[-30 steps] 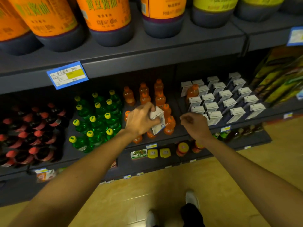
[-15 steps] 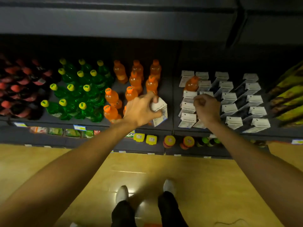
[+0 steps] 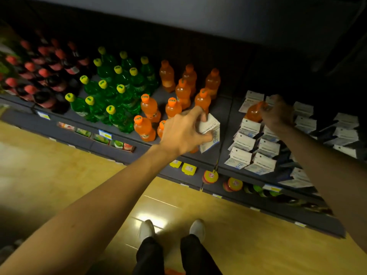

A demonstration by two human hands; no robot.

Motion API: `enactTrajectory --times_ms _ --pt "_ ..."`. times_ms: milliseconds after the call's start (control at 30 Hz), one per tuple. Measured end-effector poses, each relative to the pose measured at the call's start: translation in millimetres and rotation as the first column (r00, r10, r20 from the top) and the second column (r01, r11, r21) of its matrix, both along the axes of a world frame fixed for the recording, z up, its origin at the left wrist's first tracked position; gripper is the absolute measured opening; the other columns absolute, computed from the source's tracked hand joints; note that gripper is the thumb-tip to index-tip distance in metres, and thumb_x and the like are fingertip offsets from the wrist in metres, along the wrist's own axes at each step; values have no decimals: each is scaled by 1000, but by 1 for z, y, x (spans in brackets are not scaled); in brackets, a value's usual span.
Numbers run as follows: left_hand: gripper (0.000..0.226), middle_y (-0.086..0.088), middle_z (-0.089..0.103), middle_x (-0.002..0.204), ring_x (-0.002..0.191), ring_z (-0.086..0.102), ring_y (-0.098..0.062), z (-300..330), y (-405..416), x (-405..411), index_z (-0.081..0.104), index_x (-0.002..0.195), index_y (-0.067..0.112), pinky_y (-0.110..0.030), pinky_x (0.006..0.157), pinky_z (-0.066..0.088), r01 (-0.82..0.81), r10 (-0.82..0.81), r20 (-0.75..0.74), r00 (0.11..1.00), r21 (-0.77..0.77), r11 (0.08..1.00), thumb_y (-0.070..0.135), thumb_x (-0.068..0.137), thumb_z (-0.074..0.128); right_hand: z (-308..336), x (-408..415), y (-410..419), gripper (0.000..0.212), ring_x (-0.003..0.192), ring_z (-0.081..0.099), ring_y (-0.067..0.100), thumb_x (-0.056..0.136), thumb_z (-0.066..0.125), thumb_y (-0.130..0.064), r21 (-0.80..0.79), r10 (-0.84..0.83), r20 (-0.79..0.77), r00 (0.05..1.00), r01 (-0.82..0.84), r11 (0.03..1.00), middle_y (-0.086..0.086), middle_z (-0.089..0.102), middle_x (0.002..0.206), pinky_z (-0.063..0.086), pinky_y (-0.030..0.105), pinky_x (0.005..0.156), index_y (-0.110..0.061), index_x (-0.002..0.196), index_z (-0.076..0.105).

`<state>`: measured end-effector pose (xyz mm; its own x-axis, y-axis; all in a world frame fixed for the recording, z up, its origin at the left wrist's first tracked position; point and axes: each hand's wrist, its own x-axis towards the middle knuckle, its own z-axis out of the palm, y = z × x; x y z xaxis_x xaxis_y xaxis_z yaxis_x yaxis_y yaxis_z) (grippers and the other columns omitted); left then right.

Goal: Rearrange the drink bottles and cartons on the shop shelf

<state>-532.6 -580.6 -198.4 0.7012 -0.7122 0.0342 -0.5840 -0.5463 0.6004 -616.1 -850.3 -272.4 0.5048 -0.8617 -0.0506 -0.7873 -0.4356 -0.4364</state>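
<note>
My left hand (image 3: 184,132) grips a white drink carton (image 3: 211,133) at the right edge of the orange bottles (image 3: 183,92), close to the shelf's front. My right hand (image 3: 278,114) reaches deeper among the rows of white cartons (image 3: 264,147) and closes around a lone orange bottle (image 3: 253,113) standing there. Its fingers cover the bottle's cap and right side. Green bottles with yellow caps (image 3: 111,86) stand left of the orange ones, dark bottles with red caps (image 3: 41,76) further left.
The dark shelf board (image 3: 222,110) has a bare strip between orange bottles and cartons. An upper shelf (image 3: 198,14) overhangs the back rows. A lower shelf (image 3: 190,169) holds small packs and lidded jars. Below are the wooden floor and my shoes (image 3: 147,229).
My right hand has moved back and to the right, from the front cartons onto the lone orange bottle. My left hand still grips the carton in about the same spot. The camera has tilted down.
</note>
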Motion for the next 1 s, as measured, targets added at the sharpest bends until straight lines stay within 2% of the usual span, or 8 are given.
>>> enactTrajectory --times_ms 167,300,467,633,867,1000 --pt "37 16 42 62 64 47 -15 2 5 10 51 89 25 -26 54 32 -23 23 42 999 -7 1000 37 64 75 -15 13 -5 44 117 51 40 90 59 -28 68 54 -75 996 -48 996 21 53 129 45 42 90 -12 130 47" --pt "37 11 53 76 66 48 -14 -1 11 15 52 89 24 -20 48 25 -32 33 57 998 -19 999 38 64 75 -18 20 -6 46 119 49 41 91 59 -25 114 50 -86 995 -40 993 23 52 130 43 44 94 -9 132 45" --pt "38 6 63 87 68 54 -20 -5 17 18 50 89 26 -31 53 40 -16 17 54 998 -6 1000 47 60 64 -23 23 -8 44 119 50 42 93 57 -22 91 8 -114 993 2 996 25 52 129 45 46 92 -4 132 45" --pt "38 5 61 85 69 55 -20 -7 23 15 52 89 24 -37 57 47 -8 9 61 998 -20 1000 45 60 65 -22 25 -7 46 122 47 43 94 54 -17 135 -4 -116 993 19 991 27 48 132 43 48 96 -2 136 40" --pt "36 14 52 77 63 49 -13 3 31 10 51 88 24 -33 53 44 25 -21 94 995 -36 999 37 62 72 -6 12 9 42 114 53 43 96 52 -25 46 -4 6 1000 4 999 27 54 124 46 46 88 -1 130 43" --pt "34 14 51 79 65 47 -12 13 35 3 51 89 24 -30 54 40 24 -20 94 995 -36 999 36 64 72 15 1 23 43 111 55 40 96 50 -32 33 20 107 994 -24 999 24 56 121 47 42 83 -5 128 43"
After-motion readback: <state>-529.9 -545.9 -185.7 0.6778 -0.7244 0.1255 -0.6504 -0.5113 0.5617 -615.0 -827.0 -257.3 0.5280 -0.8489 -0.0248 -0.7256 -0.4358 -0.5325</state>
